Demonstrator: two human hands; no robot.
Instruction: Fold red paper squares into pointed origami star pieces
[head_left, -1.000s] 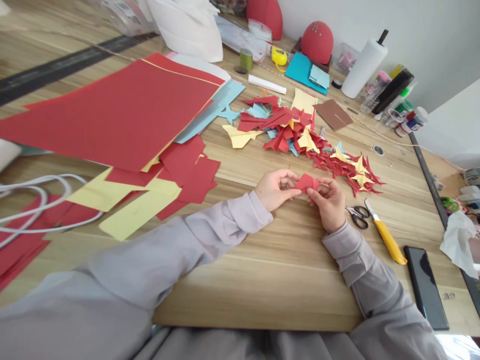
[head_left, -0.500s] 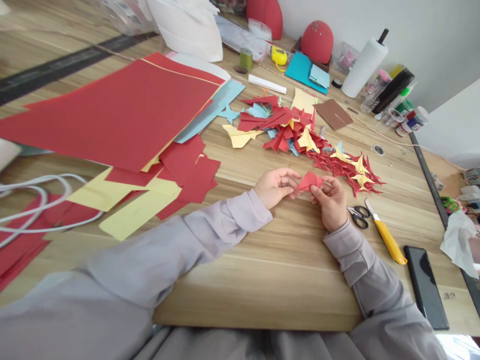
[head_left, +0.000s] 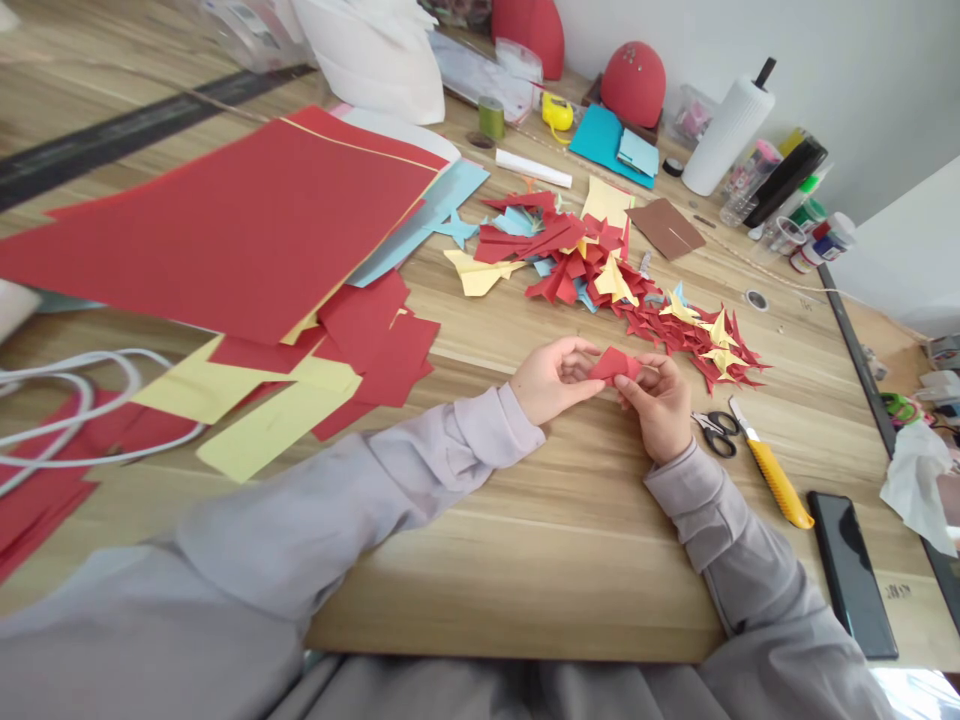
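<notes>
Partly screened from view, the small folded red paper (head_left: 613, 361) has its lower edge and underside hidden, and its finer creases are too small to tell. Thin and matte, it shows an angular outline above the smooth, wood-grained table (head_left: 525, 560), on the near side of a jumbled heap of spiky paper shapes (head_left: 671, 332). The left hand (head_left: 544, 381) pinches its left corner between thumb and curled fingers; the right hand (head_left: 664, 408) grips the opposite side, thumb on top.

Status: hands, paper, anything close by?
Right hand pinching red paper. Left hand at its left edge. Paper folded. Scissors close beside right hand.
</notes>
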